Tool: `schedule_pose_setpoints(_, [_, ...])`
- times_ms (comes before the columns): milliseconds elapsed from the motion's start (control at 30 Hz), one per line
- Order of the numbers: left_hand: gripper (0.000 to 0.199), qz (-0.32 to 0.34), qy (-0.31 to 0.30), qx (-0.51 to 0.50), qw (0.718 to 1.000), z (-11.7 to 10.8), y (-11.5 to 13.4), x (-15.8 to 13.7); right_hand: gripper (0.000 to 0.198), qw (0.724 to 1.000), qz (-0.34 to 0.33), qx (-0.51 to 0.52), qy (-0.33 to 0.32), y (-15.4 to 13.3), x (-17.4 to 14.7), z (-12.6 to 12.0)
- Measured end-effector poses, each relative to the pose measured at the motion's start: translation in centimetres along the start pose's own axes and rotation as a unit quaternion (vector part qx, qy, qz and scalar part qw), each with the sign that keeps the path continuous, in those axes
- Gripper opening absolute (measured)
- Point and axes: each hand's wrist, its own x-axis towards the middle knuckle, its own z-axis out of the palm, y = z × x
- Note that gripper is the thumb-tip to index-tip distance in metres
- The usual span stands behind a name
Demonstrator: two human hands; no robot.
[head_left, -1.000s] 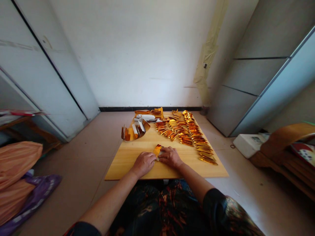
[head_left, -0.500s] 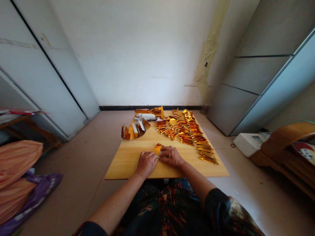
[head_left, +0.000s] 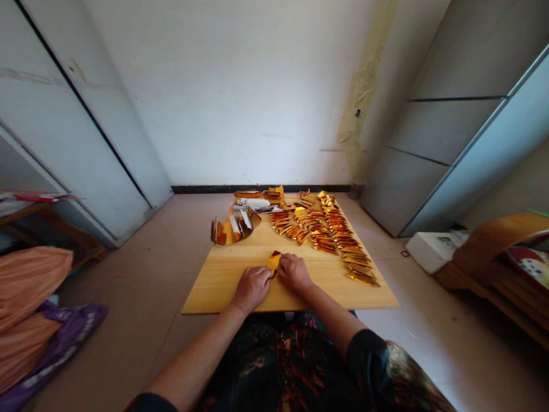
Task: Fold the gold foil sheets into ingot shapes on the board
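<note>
Between my two hands, near the front of the wooden table (head_left: 214,286), is a small piece of gold foil paper (head_left: 273,261). My left hand (head_left: 252,286) grips its lower left side with closed fingers. On the right side, my right hand (head_left: 294,271) has its fingers bent and pressed onto the paper. The lower part of the piece is hidden by the fingers. Beyond my right hand lie several rows of folded gold foil pieces (head_left: 343,234). A curved gold sheet holding several loose strips (head_left: 235,228) rests at the table's left edge.
Foil bundles (head_left: 270,196) and a white wrapped roll (head_left: 254,203) lie at the table's far edge. Orange and purple bags (head_left: 72,332) stand on the floor at left. A white box (head_left: 431,250) and wooden furniture (head_left: 484,257) are at right.
My right hand has shifted slightly left over the foil paper. My left hand has moved a little left and down. The laid-out foil pieces stay as they were.
</note>
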Motion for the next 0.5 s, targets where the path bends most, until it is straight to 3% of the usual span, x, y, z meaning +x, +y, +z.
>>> schedule_pose_setpoints(200, [0.015,0.051,-0.006,-0.012,0.999,-0.1,-0.6,-0.5,0.018,0.999,0.006,-0.033,0.034,-0.5,-0.2,0.7])
schedule_pose_setpoints(367, [0.034,0.074,-0.014,-0.02,0.997,-0.3,-0.9,-0.8,0.017,0.998,0.008,-0.03,0.051,-0.5,-0.3,1.1])
schedule_pose_setpoints(500, [0.029,0.084,-0.019,-0.009,0.996,-0.5,-1.0,-0.8,0.016,0.999,0.004,-0.021,0.048,-0.4,-0.4,1.0])
